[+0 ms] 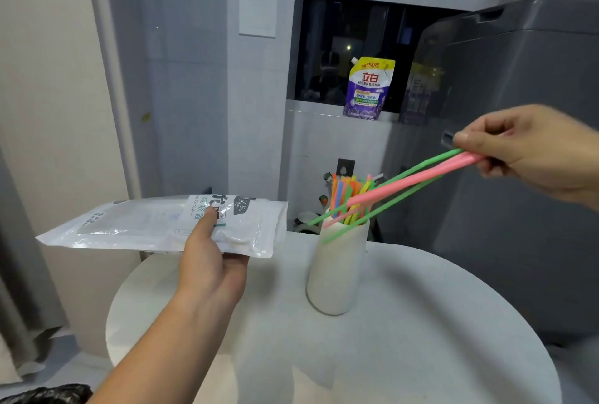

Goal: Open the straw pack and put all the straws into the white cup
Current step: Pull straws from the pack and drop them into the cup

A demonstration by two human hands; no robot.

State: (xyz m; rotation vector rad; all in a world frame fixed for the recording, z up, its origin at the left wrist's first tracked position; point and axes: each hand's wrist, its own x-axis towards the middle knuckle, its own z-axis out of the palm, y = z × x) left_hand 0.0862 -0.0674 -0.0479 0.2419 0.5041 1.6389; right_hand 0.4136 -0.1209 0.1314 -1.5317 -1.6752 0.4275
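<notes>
The pack (155, 225) hangs flat in the air, left of the cup (334, 277). Your left hand (210, 261) grips its near right end, thumb on top and fingers curled underneath. I cannot tell whether anything is left inside it.

Your right hand (531, 153), high on the right, pinches the top ends of a few green and pink straws (411, 179) between thumb and fingers. They slant down to the left, and their low ends cross the front of the cup's rim.

The cup stands upright on the round table (421, 355), with a bunch (348, 189) of coloured straws standing in it. A purple pouch (369, 89) sits on the far sill, and a grey washer (518, 209) stands at right.
</notes>
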